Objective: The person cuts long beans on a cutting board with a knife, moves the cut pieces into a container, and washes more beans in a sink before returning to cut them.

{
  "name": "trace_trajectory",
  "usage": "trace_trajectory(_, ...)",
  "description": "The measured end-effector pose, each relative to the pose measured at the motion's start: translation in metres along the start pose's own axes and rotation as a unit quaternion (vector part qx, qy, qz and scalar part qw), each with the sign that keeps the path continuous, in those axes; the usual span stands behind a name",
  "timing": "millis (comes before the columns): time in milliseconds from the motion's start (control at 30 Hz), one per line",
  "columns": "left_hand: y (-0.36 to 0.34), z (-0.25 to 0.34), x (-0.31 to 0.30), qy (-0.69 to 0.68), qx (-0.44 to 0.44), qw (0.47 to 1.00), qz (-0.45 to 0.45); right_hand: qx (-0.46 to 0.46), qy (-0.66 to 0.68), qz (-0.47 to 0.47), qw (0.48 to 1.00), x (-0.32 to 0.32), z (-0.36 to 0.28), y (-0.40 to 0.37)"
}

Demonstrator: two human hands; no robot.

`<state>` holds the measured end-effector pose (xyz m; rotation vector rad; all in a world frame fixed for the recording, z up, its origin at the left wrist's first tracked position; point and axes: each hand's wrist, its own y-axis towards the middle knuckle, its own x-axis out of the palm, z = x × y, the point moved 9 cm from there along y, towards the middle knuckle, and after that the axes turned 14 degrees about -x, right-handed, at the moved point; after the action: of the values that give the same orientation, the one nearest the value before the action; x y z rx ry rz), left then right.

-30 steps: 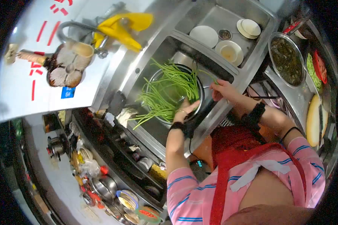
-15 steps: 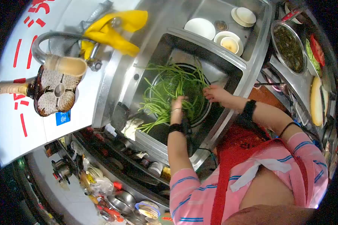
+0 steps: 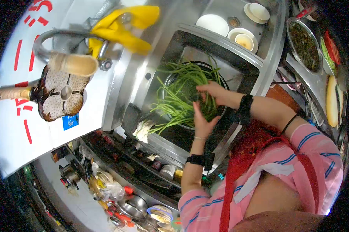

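Observation:
Long green stalks [image 3: 178,112] lie heaped in and over a round bowl [image 3: 166,83] inside the dark sink basin [image 3: 242,63]. My right hand [image 3: 215,93] reaches in from the right, its fingers curled round some stalks above the bowl. Just below it, my left hand [image 3: 203,123] touches the stalks at the bowl's near side, thumb spread away from the fingers. Some stalks hang past the bowl's left rim.
A second basin behind holds white bowls [image 3: 212,25]. Left of the sink are a curved faucet [image 3: 41,40], a yellow cloth [image 3: 124,33] and a four-part pan [image 3: 60,91]. A tray of dark greens [image 3: 305,46] stands right. Pale scraps [image 3: 143,130] lie at the basin's left corner.
My right hand has moved left over the bowl and closed on stalks. My left hand has shifted right and down, its thumb now spread. The camera view has shifted slightly.

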<state>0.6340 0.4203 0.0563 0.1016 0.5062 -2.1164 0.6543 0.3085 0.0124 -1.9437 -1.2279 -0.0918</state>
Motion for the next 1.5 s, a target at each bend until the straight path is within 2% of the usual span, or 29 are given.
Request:
trace_trajectory(33,-0.003,-0.008,0.001,0.159,-0.028,0.987,-0.007,-0.021,-0.01,0.015,1.0,0.011,-0.03,-0.011)
trace_trajectory(67,-0.006,-0.02,0.001,0.315,-0.057,0.947,-0.014,-0.072,-0.046,-0.047,0.995,0.022,-0.053,-0.011)
trace_trajectory(100,-0.01,-0.017,0.004,0.427,0.027,0.903,0.021,-0.109,-0.103,-0.078,0.986,0.035,-0.079,-0.018)
trace_trajectory(133,-0.007,-0.027,0.0,0.427,0.028,0.903,0.022,-0.138,-0.14,-0.102,0.975,0.047,-0.106,-0.028)
trace_trajectory(167,0.002,-0.043,-0.01,0.433,-0.019,0.9,0.042,-0.165,-0.178,-0.125,0.962,0.06,-0.131,-0.041)
trace_trajectory(200,0.01,-0.065,-0.02,0.437,-0.066,0.895,0.061,-0.193,-0.162,-0.118,0.961,0.072,-0.157,-0.056)
trace_trajectory(233,0.018,-0.092,-0.03,0.426,-0.06,0.899,0.085,-0.221,-0.146,-0.111,0.958,0.081,-0.181,-0.07)
trace_trajectory(267,0.019,-0.086,-0.034,0.424,-0.058,0.9,0.084,-0.251,-0.135,-0.126,0.95,0.091,-0.205,-0.085)
trace_trajectory(367,0.017,-0.057,0.002,0.608,0.044,0.787,-0.099,-0.302,-0.112,-0.152,0.934,0.101,-0.241,-0.103)
trace_trajectory(400,0.024,-0.066,0.009,0.607,0.046,0.787,-0.1,-0.324,-0.098,-0.166,0.926,0.105,-0.25,-0.107)
trace_trajectory(467,0.036,-0.112,0.035,0.579,-0.021,0.792,-0.192,-0.336,-0.089,-0.156,0.925,0.109,-0.257,-0.116)
trace_trajectory(500,0.04,-0.114,0.039,0.515,-0.119,0.817,-0.229,-0.332,-0.064,-0.152,0.929,0.109,-0.257,-0.117)
trace_trajectory(533,0.044,-0.11,0.043,0.516,-0.116,0.817,-0.229,-0.329,-0.039,-0.148,0.932,0.109,-0.258,-0.117)
trace_trajectory(600,0.04,-0.123,0.056,0.389,-0.246,0.832,-0.308,-0.336,-0.049,-0.14,0.93,0.101,-0.252,-0.112)
trace_trajectory(767,0.048,-0.156,0.076,0.385,-0.265,0.835,-0.291,-0.329,-0.014,-0.092,0.94,0.088,-0.244,-0.109)
trace_trajectory(833,0.049,-0.142,0.073,0.384,-0.265,0.84,-0.278,-0.352,-0.015,-0.065,0.934,0.08,-0.249,-0.107)
trace_trajectory(900,0.044,-0.124,0.074,0.334,-0.242,0.86,-0.3,-0.366,-0.012,-0.06,0.929,0.078,-0.253,-0.109)
trace_trajectory(967,0.048,-0.137,0.078,0.318,-0.229,0.863,-0.318,-0.379,-0.009,-0.056,0.924,0.078,-0.257,-0.112)
trace_trajectory(1033,0.048,-0.122,0.076,0.301,-0.213,0.867,-0.334,-0.406,0.002,-0.066,0.912,0.08,-0.265,-0.119)
trace_trajectory(1100,0.059,-0.092,0.037,0.214,-0.168,0.939,-0.212,-0.411,0.013,-0.071,0.909,0.078,-0.274,-0.125)
trace_trajectory(1167,0.066,-0.094,0.002,0.065,-0.176,0.973,-0.136,-0.412,0.026,-0.077,0.907,0.077,-0.281,-0.136)
trace_trajectory(1200,0.066,-0.086,-0.016,0.07,-0.177,0.974,-0.125,-0.416,0.021,-0.086,0.905,0.081,-0.287,-0.146)
trace_trajectory(1267,0.048,-0.076,-0.051,-0.149,-0.319,0.933,-0.074,-0.419,0.018,-0.1,0.902,0.084,-0.296,-0.164)
trace_trajectory(1300,0.042,-0.069,-0.06,-0.148,-0.318,0.934,-0.07,-0.382,0.028,-0.132,0.914,0.087,-0.296,-0.171)
trace_trajectory(1333,0.039,-0.059,-0.072,-0.255,-0.284,0.924,-0.035,-0.344,0.038,-0.163,0.924,0.094,-0.296,-0.18)
trace_trajectory(1367,0.036,-0.049,-0.086,-0.357,-0.246,0.901,-0.001,-0.327,0.043,-0.152,0.932,0.099,-0.297,-0.191)
trace_trajectory(1400,0.033,-0.039,-0.091,-0.356,-0.244,0.902,0.002,-0.328,0.046,-0.156,0.931,0.102,-0.295,-0.192)
trace_trajectory(1467,0.031,-0.008,-0.112,-0.413,-0.135,0.9,0.024,-0.347,0.071,-0.142,0.924,0.102,-0.294,-0.193)
trace_trajectory(1500,0.034,-0.002,-0.124,-0.439,-0.084,0.894,0.028,-0.315,0.092,-0.194,0.924,0.108,-0.285,-0.186)
